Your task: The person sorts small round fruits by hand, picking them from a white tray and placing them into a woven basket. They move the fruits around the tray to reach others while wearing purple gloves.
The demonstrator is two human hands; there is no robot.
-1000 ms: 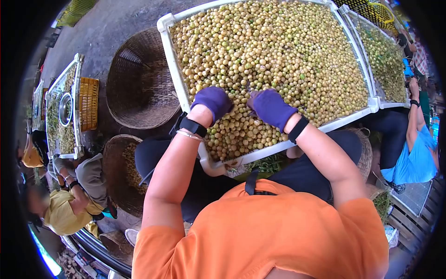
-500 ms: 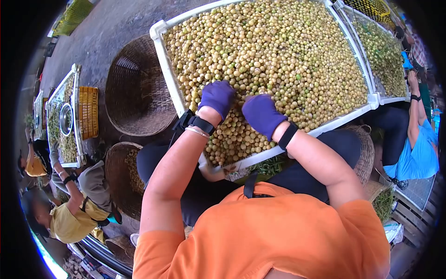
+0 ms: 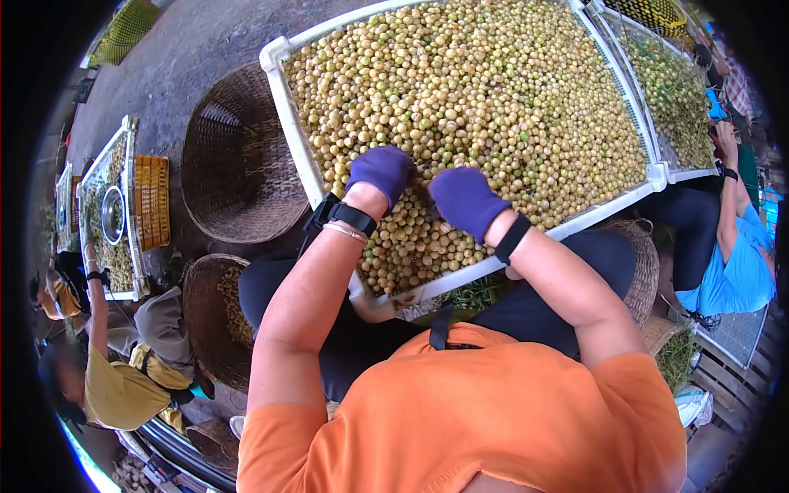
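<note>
A white-framed mesh tray [image 3: 289,115] in front of me is heaped with small round tan and greenish fruits [image 3: 485,82]. Both hands wear purple gloves and rest low over the near part of the heap. My left hand [image 3: 380,174] is curled closed, knuckles up, against the fruits. A short way to its right, my right hand [image 3: 467,200] is also curled, turned inward toward the left one. The fingertips of both point down and away from view, so whatever they hold is hidden. Between and below the hands lie loose fruits in a darker hollow.
Left of the tray stands a large wicker basket [image 3: 209,177]; a smaller basket [image 3: 197,316] nearer me has fruits in it. A co-worker in yellow [image 3: 123,390] reaches to another tray [image 3: 130,205]. A person in blue [image 3: 727,271] sits right, by an adjoining tray [image 3: 694,174].
My hands have shifted only slightly, the left a little lower, both still curled over the fruits. The co-worker in yellow has stretched an arm farther up over the tray on the left.
</note>
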